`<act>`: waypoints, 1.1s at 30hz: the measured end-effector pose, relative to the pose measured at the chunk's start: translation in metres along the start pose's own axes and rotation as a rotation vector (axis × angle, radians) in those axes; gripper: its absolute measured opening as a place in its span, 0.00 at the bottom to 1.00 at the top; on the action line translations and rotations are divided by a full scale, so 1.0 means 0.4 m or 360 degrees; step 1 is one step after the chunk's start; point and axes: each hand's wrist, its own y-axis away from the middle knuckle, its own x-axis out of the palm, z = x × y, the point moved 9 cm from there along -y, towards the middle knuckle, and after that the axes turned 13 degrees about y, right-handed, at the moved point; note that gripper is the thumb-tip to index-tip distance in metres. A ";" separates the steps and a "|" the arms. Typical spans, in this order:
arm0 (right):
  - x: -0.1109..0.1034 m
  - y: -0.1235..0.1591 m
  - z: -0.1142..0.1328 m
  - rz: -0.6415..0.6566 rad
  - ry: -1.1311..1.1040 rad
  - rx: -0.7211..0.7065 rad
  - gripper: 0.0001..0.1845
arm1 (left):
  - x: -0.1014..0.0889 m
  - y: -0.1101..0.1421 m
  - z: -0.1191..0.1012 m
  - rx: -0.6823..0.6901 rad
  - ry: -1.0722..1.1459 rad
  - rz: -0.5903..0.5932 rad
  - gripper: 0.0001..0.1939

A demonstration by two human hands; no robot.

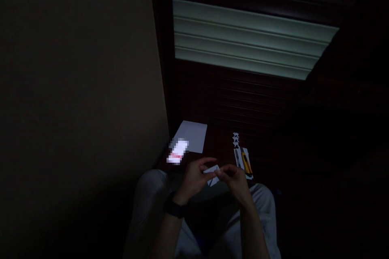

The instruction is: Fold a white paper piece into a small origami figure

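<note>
Between my two hands, above my lap, is a small white piece of folded paper with a crease or edge running across it. My left hand, with a dark watch on its wrist, pinches the paper's left side between thumb and fingers. At the paper's right corner, the thumb and fingertips of my right hand are closed on it. Just beyond my right hand lies a yellow utility knife on some white paper strips. Small folded white paper pieces sit in a row behind them.
A white sheet of paper lies at the back left of the dark surface. Partly over it is a bright, blurred-out phone-like screen. A plain wall rises on the left, and a dark slatted panel stands ahead. The room is dim.
</note>
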 end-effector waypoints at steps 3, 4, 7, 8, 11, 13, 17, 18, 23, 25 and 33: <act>-0.011 0.002 -0.010 -0.0025 0.0048 -0.0012 0.11 | 0.007 0.004 -0.018 0.0054 -0.0079 0.0037 0.21; -0.013 0.002 -0.015 -0.0051 0.0047 -0.0009 0.11 | 0.012 0.006 -0.027 0.0083 -0.0085 0.0060 0.19; -0.011 0.001 -0.029 -0.0107 0.0066 0.0009 0.11 | 0.026 0.011 -0.049 0.0140 -0.0120 0.0140 0.16; -0.009 0.001 -0.031 -0.0118 0.0096 0.0008 0.10 | 0.027 0.012 -0.055 0.0151 -0.0162 0.0138 0.15; -0.003 0.003 -0.018 -0.0139 0.0248 -0.0052 0.10 | 0.019 0.010 -0.067 0.0218 -0.0337 0.0037 0.10; 0.002 0.006 -0.002 -0.0140 0.0341 -0.0114 0.11 | 0.015 0.007 -0.069 0.0271 -0.0414 -0.0029 0.09; 0.008 0.009 0.012 -0.0103 0.0414 -0.0183 0.11 | 0.013 0.002 -0.054 0.0337 -0.0505 -0.0101 0.09; 0.009 0.009 0.010 -0.0091 0.0414 -0.0183 0.10 | 0.016 0.003 -0.050 0.0352 -0.0529 -0.0098 0.08; 0.008 0.006 -0.007 -0.0041 0.0394 -0.0165 0.09 | 0.033 0.009 -0.049 0.0434 -0.0622 -0.0067 0.08; 0.005 0.006 -0.006 -0.0053 0.0321 -0.0173 0.07 | 0.040 0.012 -0.055 0.0470 -0.0687 -0.0068 0.08; 0.011 0.014 0.004 -0.0116 0.0171 -0.0170 0.12 | 0.057 0.020 -0.066 0.0512 -0.0822 -0.0017 0.07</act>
